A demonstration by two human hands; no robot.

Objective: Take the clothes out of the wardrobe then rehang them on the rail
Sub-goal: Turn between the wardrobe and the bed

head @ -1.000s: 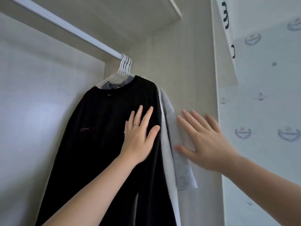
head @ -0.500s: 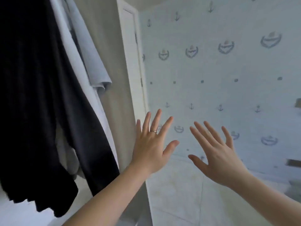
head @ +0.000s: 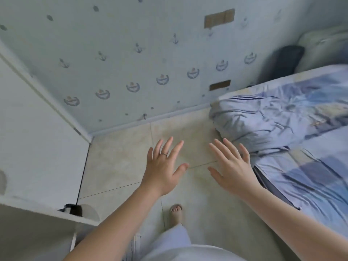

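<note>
Hands empty: left hand [head: 163, 166] and right hand [head: 233, 166] hover over tiled floor [head: 116, 157], fingers spread. Clothes and rail out of view; wardrobe door [head: 37, 138] at left. Best to face the wardrobe and grip one hanger at a time.

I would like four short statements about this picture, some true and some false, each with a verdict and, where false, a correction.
1. The left hand and the right hand are both open and hold nothing. True.
2. A thin ring sits on a finger of the left hand. True.
3. A black shirt hangs before the hands. False: no hanging clothes are in view; the hands are above the beige tiled floor.
4. The crumpled light-blue cloth with dark stripes lies on the floor. False: it lies on a corner of the bed with the blue patterned sheet.
</note>
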